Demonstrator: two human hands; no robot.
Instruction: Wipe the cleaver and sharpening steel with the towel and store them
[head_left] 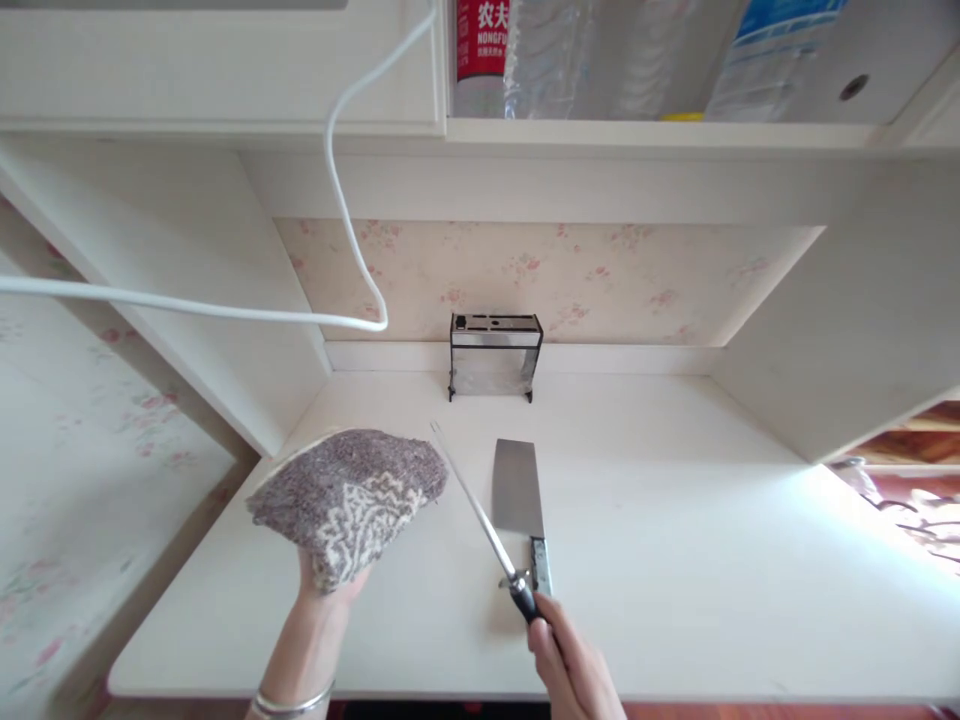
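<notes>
My left hand [330,600] is closed on a grey patterned cloth [352,495], held up over the left part of the white desk [675,560]. My right hand [574,665] grips the black handle of a honing steel [480,515], whose thin rod slants up and to the left above the desk. A cleaver [519,490] lies flat on the desk just right of the rod, blade pointing away, its handle close to my right hand.
An empty knife block [495,355] stands at the back against the floral wall. A white cable [341,190] hangs across the upper left. Bottles [555,55] stand on the shelf above. White side panels close in the desk on both sides.
</notes>
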